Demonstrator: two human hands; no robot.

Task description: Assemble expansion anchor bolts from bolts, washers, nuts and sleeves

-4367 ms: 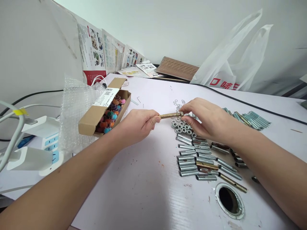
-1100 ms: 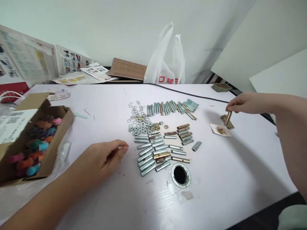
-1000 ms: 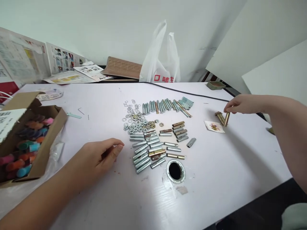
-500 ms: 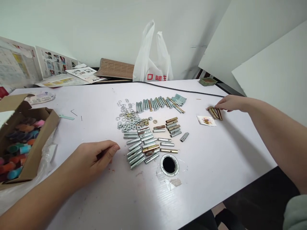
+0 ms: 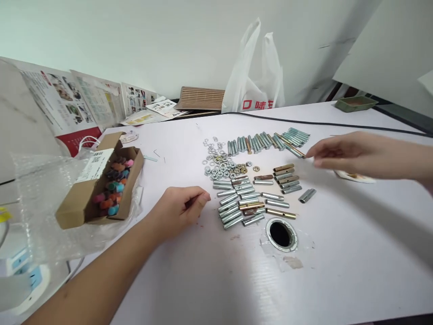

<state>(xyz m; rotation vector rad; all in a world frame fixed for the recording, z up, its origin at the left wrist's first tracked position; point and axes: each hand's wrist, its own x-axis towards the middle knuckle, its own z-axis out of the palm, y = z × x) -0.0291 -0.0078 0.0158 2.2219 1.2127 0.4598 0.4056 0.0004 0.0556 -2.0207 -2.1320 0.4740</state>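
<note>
My left hand [image 5: 182, 208] rests on the white table with its fingers curled and thumb against the index finger; nothing shows in it. Just right of it lie several short metal sleeves [image 5: 233, 212], silver, gold and rusty brown. My right hand [image 5: 341, 154], slightly blurred, reaches in from the right, thumb and fingers a little apart. Its fingertips are close to the end of a long gold bolt [image 5: 293, 149] in a row of silver bolts [image 5: 257, 141]; contact is unclear. Hex nuts [image 5: 219, 171] and thin washers [image 5: 213, 146] are heaped left of the bolts.
At left stands an open cardboard box [image 5: 133, 189] of colourful pieces on plastic wrap. A metal-rimmed hole [image 5: 295, 234] opens in the table [image 5: 209, 280]. Behind are a white plastic bag [image 5: 253, 90], a black cable [image 5: 314, 122] and a green tray [image 5: 355, 104].
My right hand has moved left, away from the gold pieces at the right, to the end of the bolt row. My view has turned left. My left hand keeps its pose.
</note>
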